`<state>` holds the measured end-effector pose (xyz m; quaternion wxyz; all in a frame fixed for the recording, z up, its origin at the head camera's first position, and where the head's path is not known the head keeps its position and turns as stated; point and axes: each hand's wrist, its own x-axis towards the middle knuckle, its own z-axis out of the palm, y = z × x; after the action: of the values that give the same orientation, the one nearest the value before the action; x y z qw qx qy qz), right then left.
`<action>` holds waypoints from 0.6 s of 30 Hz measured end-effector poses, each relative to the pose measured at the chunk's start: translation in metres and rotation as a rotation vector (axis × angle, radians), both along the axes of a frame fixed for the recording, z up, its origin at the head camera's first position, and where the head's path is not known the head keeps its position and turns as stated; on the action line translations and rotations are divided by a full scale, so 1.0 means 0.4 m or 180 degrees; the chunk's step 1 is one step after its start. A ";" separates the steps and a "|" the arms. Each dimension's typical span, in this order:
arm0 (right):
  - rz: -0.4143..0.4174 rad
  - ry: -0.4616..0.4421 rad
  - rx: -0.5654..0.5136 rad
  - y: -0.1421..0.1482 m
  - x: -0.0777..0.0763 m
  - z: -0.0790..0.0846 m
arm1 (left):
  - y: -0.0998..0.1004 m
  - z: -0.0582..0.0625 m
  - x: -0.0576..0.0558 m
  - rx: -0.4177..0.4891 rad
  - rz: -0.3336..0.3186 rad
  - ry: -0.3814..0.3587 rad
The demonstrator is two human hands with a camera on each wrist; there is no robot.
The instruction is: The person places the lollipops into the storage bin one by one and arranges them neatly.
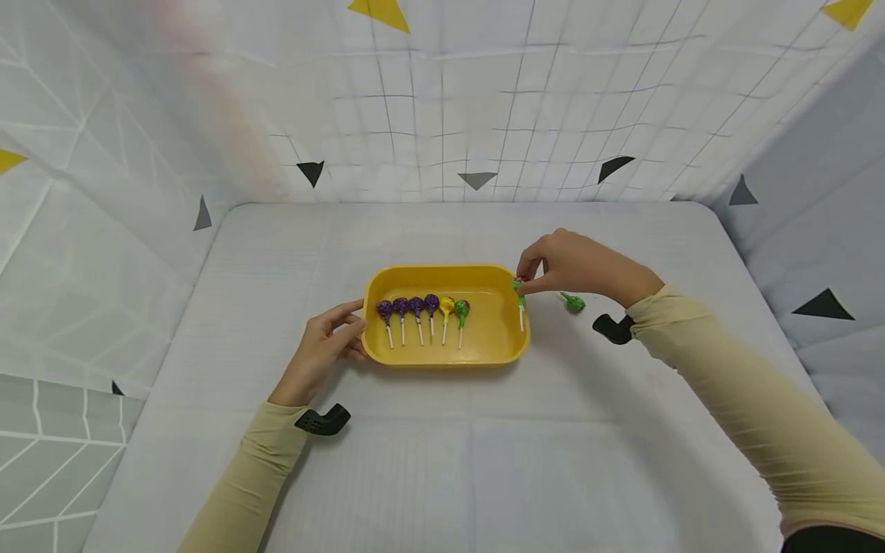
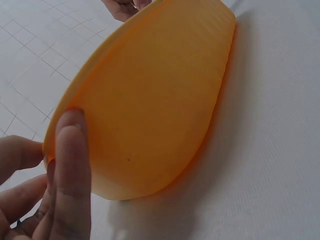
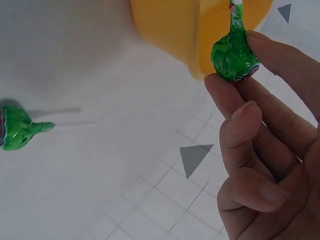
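A yellow tray (image 1: 415, 357) holds a row of wrapped lollipops: several purple ones (image 1: 416, 305), a yellow one (image 1: 446, 306) and a green one (image 1: 462, 309), sticks toward the near side. My left hand (image 1: 325, 342) grips the tray's left end, the rim between thumb and fingers (image 2: 72, 165). Over the tray's right end, my right hand (image 1: 577, 265) pinches another green lollipop (image 3: 230, 55) by its wrapped head, its stick pointing to the near side. One more green lollipop (image 1: 572, 302) lies on the table right of the tray, partly beneath the right forearm.
The white-covered table (image 1: 415, 461) extends around the tray. White cloth walls with grid lines and black, grey and yellow triangles (image 1: 615, 167) rise behind and at both sides. A black strap piece (image 1: 614, 329) sits at the right wrist, another (image 1: 323, 420) at the left.
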<state>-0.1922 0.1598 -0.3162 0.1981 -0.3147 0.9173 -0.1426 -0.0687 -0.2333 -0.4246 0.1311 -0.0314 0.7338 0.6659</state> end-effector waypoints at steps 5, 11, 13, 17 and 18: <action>0.0076 -0.0075 0.0053 -0.036 -0.003 -0.014 | 0.000 0.001 0.000 0.0003 -0.0014 0.0002; 0.0182 -0.0149 0.0169 -0.074 -0.002 -0.032 | -0.001 -0.001 0.000 0.0017 -0.0012 -0.0017; 0.0186 -0.0154 0.0207 -0.085 -0.002 -0.037 | -0.001 -0.001 0.000 0.0021 -0.0011 -0.0022; 0.0167 -0.0173 0.0252 -0.103 -0.002 -0.048 | -0.001 0.001 0.002 0.0017 -0.0023 -0.0009; 0.0167 -0.0167 0.0258 -0.107 -0.002 -0.050 | -0.002 0.001 0.002 0.0019 -0.0024 -0.0008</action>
<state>-0.1929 0.1170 -0.3364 0.2383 -0.3265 0.9082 -0.1082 -0.0678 -0.2339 -0.4240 0.1346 -0.0290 0.7317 0.6675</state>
